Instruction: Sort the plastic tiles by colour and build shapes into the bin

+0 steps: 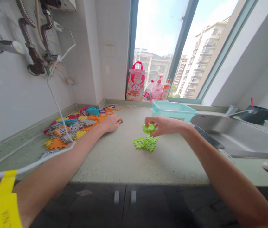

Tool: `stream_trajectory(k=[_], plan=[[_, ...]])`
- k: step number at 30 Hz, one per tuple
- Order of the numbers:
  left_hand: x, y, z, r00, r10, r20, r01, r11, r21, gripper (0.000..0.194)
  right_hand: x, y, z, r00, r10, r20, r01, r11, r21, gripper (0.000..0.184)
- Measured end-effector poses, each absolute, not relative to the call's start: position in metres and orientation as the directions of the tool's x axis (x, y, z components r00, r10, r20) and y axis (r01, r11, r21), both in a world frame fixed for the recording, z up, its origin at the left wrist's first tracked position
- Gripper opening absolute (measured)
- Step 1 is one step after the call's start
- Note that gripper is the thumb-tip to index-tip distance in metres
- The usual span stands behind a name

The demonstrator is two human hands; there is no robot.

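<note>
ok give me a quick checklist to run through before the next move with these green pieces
1. Right hand has a grip on a bright green, toothed-edge plastic piece: ok.
2. Other bright green plastic pieces spread apart: not ok, they lie bunched on the pale speckled counter.
3. Left hand free: cannot tell, no piece shows in it but its palm is hidden.
4. Green pieces apart from the multicoloured plastic pile: ok, bare counter lies between.
5. White cable clear of the left forearm: cannot tell, it crosses in front of it in this view.
</note>
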State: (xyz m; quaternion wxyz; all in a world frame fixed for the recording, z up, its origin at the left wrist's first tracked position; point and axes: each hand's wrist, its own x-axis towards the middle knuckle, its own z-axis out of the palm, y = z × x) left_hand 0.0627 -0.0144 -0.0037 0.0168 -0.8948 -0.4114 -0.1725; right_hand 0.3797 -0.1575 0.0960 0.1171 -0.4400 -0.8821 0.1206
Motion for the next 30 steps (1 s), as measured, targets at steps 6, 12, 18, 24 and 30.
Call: stream_trajectory(k=[6,12,18,24,30], plan=[[0.063,-0.016,-0.003,0.607,0.733,0.309,0.743,-0.661,0.108,0.039,0.392,-0.15,0.087,-0.494,0.864,-0.09,0.859,0.471,-0.2,0.037],[0.064,-0.016,-0.003,0.607,0.73,0.315,0.742,-0.662,0.103,0.037,0.381,-0.139,0.068,-0.453,0.885,-0.111,0.885,0.43,-0.178,0.042],[0.064,-0.017,-0.001,0.6,0.732,0.322,0.745,-0.658,0.108,0.038,0.386,-0.117,0.048,-0.394,0.915,0.086,0.908,0.402,-0.12,0.042],[0.064,-0.02,0.001,0.6,0.737,0.311,0.75,-0.653,0.1,0.039,0.388,-0.114,0.044,-0.399,0.912,0.099,0.906,0.408,-0.113,0.041],[0.064,-0.02,0.002,0.6,0.733,0.321,0.751,-0.654,0.089,0.038,0.383,-0.112,0.043,-0.503,0.848,0.167,0.841,0.525,-0.131,0.039]])
